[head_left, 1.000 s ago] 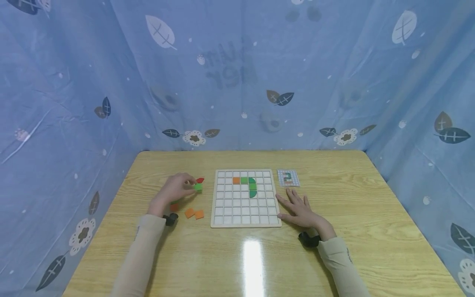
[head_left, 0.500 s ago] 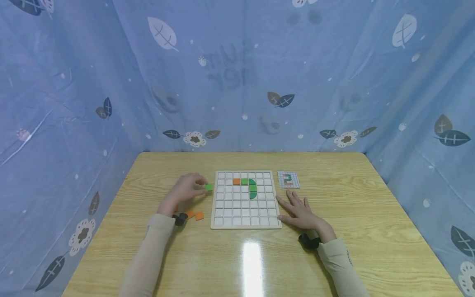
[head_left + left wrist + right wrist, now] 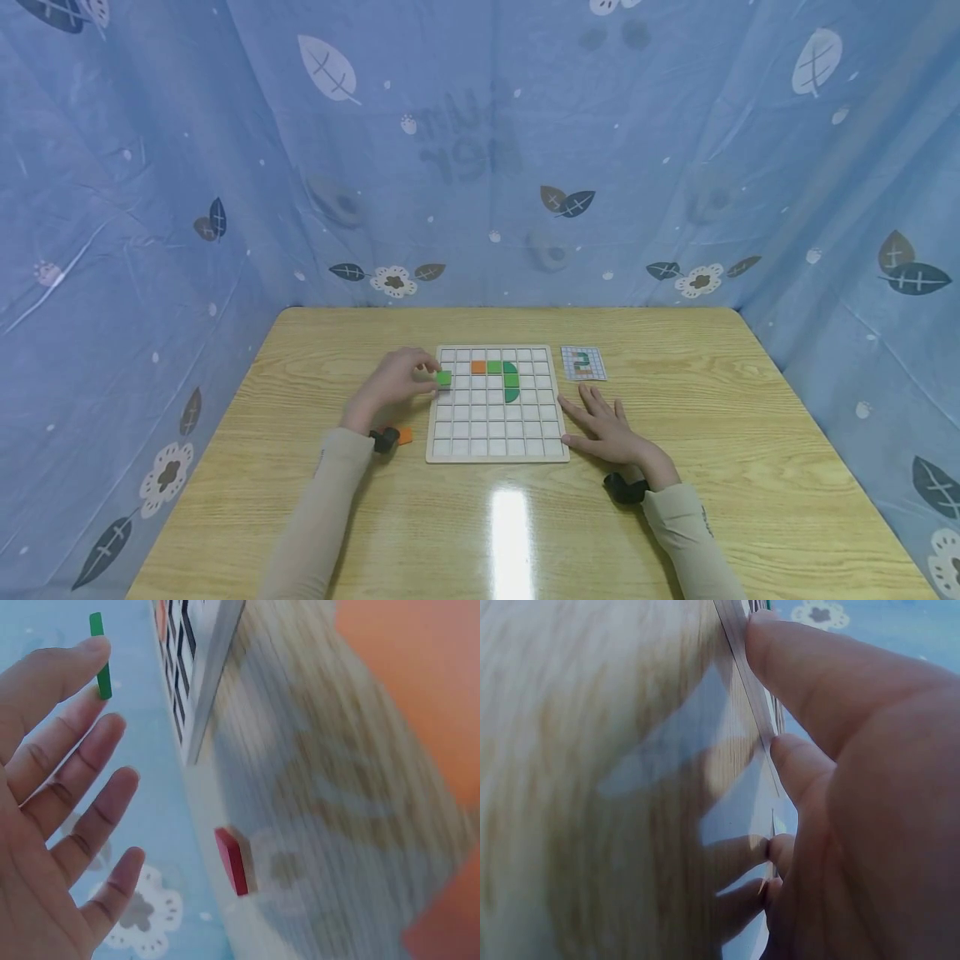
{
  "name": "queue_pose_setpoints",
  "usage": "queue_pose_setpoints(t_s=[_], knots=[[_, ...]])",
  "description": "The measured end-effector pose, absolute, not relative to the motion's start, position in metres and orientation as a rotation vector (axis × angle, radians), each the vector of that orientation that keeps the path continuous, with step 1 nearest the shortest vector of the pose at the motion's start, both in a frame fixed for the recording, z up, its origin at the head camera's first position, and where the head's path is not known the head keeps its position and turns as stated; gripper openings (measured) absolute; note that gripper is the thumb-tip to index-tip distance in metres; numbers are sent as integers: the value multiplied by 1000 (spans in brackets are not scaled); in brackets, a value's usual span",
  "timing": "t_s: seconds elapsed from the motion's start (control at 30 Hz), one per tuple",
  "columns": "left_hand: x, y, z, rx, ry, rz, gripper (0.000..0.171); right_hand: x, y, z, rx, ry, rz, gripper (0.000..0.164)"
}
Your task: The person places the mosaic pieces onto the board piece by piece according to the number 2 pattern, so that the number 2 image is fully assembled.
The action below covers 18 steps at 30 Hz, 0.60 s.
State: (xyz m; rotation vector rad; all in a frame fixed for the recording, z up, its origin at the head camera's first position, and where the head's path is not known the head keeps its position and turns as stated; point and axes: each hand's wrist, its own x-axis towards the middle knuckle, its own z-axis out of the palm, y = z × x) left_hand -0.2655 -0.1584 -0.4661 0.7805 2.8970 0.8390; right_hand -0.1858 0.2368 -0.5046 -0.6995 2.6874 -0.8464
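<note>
Between thumb and index finger my left hand (image 3: 392,385) pinches a green square tile (image 3: 444,378), held over the left edge of the white grid board (image 3: 459,427). In the left wrist view the tile (image 3: 100,656) is seen edge-on, with the other fingers spread. On the board sit an orange square tile (image 3: 478,367), a green square (image 3: 494,367), another green square (image 3: 511,380), and two dark green curved tiles, one being the lower curved tile (image 3: 512,395). My right hand (image 3: 609,429) lies with fingers spread, thumb and index finger at the board's right edge.
A printed pattern card (image 3: 583,363) lies right of the board. An orange tile (image 3: 405,436) shows beside the left wrist. A red tile (image 3: 232,861) lies on the table in the left wrist view. Blue curtain (image 3: 480,167) surrounds the table.
My left hand has carried the green square tile rightward from beside the red tile to the board's left edge. My right hand has stayed in place.
</note>
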Motion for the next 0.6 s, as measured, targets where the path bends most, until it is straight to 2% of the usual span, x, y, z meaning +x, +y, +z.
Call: queue_pose_setpoints(t_s=[0.6], knots=[[-268, -131, -468, 860, 2812, 844, 24, -186, 236, -504, -712, 2700, -840, 66]])
